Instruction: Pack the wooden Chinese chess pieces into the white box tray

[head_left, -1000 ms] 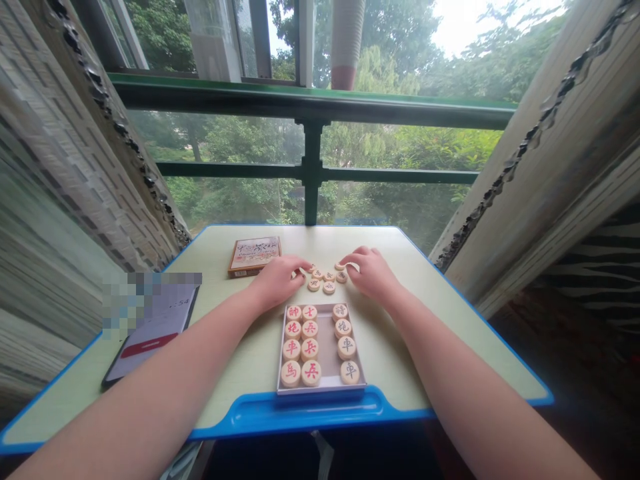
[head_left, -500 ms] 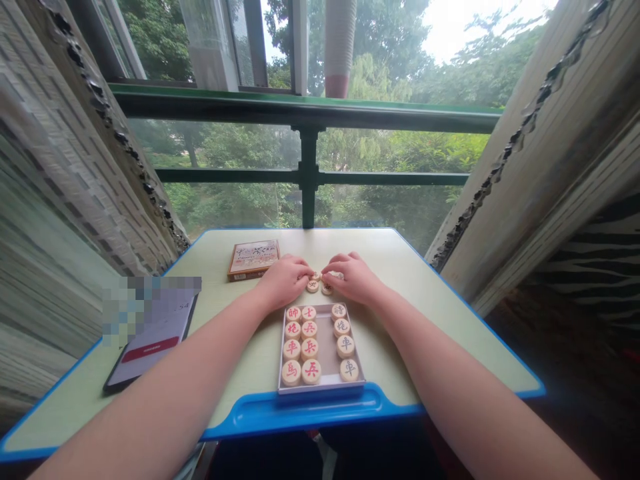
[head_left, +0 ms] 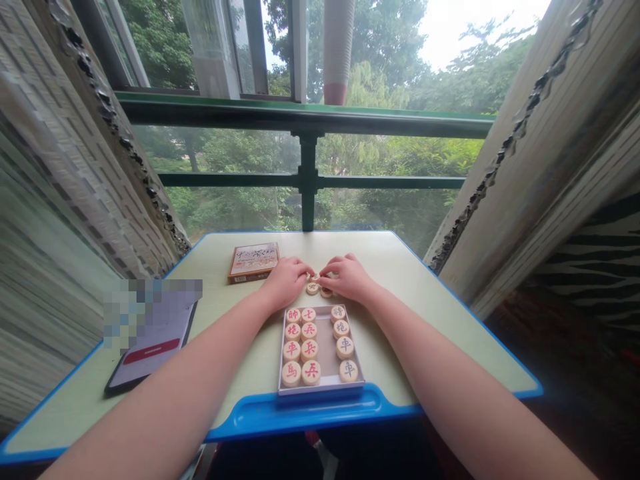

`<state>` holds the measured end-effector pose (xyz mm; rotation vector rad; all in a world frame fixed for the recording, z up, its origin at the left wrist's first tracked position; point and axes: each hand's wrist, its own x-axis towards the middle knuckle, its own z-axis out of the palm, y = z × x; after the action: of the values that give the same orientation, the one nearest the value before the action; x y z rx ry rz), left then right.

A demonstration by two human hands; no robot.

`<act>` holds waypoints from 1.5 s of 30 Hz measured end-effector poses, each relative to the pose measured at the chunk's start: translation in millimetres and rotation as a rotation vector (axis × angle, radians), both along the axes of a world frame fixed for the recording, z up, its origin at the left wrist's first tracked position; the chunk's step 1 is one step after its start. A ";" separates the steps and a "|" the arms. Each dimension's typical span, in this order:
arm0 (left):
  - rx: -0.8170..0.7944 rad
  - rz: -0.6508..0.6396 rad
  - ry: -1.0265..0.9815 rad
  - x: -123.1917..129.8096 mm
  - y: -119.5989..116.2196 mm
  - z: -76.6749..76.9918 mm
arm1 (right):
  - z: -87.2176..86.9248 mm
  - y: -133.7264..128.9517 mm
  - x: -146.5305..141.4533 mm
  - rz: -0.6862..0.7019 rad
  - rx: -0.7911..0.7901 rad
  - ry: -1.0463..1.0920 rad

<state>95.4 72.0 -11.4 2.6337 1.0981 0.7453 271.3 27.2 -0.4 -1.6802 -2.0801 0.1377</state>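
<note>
Several round wooden chess pieces (head_left: pixel 313 289) lie on the table behind an open box tray (head_left: pixel 327 385). My left hand (head_left: pixel 289 279) reaches them from the left, its fingertips closed at a piece near the middle. From the right, my right hand (head_left: pixel 347 275) has its fingers bent over the same small group, partly covering some pieces. What either hand grips is too small to make out. In the tray stand two columns of red-marked pieces (head_left: pixel 309 350) on the left and one column of dark-marked pieces (head_left: pixel 345 347) on the right, with a gap between.
A flat printed box (head_left: pixel 255 260) lies beside my left hand. Further left is a phone (head_left: pixel 150 353), partly blurred out. The pale table (head_left: pixel 425 320) has a blue edge and a molded front groove (head_left: pixel 310 408). Curtains and a green railing (head_left: pixel 310 117) stand beyond.
My right hand has shifted slightly left, its fingers closer to those of my left hand. The view has tilted a little. The pieces in the tray are unchanged.
</note>
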 end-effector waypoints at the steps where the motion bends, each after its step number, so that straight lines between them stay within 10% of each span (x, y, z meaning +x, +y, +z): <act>1: -0.002 0.006 -0.009 0.2 -0.4 -0.3 | -0.4 0.1 -0.4 -0.003 0.006 0.002; 45: 0.088 -0.017 -0.123 -6.1 -19.2 19.6 | 16.9 -18.4 -4.6 0.071 0.144 0.167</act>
<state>89.3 52.8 8.2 2.6238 1.0317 0.9588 266.7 8.8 16.4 -1.4602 -1.9762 0.1417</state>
